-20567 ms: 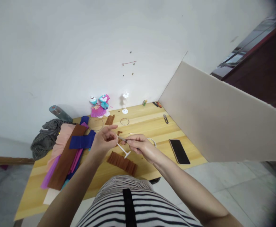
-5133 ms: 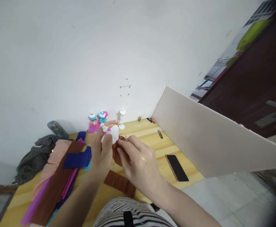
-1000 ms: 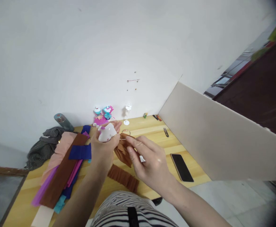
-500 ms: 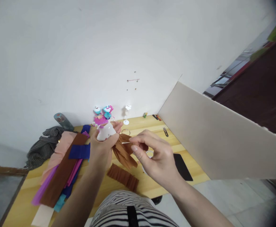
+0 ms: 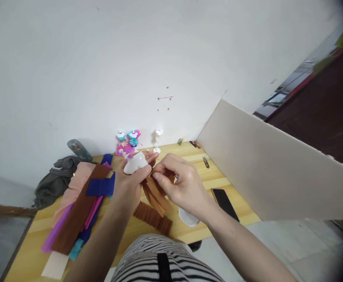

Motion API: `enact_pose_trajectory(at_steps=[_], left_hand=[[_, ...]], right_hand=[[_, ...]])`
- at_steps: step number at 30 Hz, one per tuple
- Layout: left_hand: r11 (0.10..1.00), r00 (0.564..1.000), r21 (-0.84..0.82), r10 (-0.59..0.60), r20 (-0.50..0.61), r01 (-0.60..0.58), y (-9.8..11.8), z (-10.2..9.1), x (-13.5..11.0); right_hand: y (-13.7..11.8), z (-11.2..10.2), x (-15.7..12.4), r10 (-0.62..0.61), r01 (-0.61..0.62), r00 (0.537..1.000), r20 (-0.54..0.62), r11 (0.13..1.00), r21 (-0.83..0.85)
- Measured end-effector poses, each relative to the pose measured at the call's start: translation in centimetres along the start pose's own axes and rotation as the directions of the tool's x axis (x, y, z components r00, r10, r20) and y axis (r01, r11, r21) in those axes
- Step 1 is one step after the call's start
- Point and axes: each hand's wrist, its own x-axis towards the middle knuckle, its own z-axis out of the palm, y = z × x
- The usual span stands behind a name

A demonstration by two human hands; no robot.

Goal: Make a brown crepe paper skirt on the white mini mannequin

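White dress-form (image 5: 135,163) with brown skirt (image 5: 157,197): above the bench (image 5: 211,180), clasped by the fingers of the left hand (image 5: 128,182). Right hand (image 5: 185,182): newly drawn in beside it (skirt's top probably being worked), fingers pinching something indistinct.

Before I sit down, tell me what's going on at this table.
A person holds a white figure tilted in the left grip, while the right grip pinches beside it, next to brown material. What it pinches is too small to tell. A pleated brown strip lies on the table near stacked coloured strips.
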Motion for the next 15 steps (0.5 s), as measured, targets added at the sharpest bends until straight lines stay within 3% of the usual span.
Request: enact_pose_trajectory(at_steps=[15], left_hand=[[0.999, 0.997, 0.013, 0.045, 0.058, -0.046, -0.02, -0.04, 0.10]], right_hand=[[-0.23, 0.27, 0.42, 0.079, -0.074, 0.997, 0.023, 0.982, -0.176]])
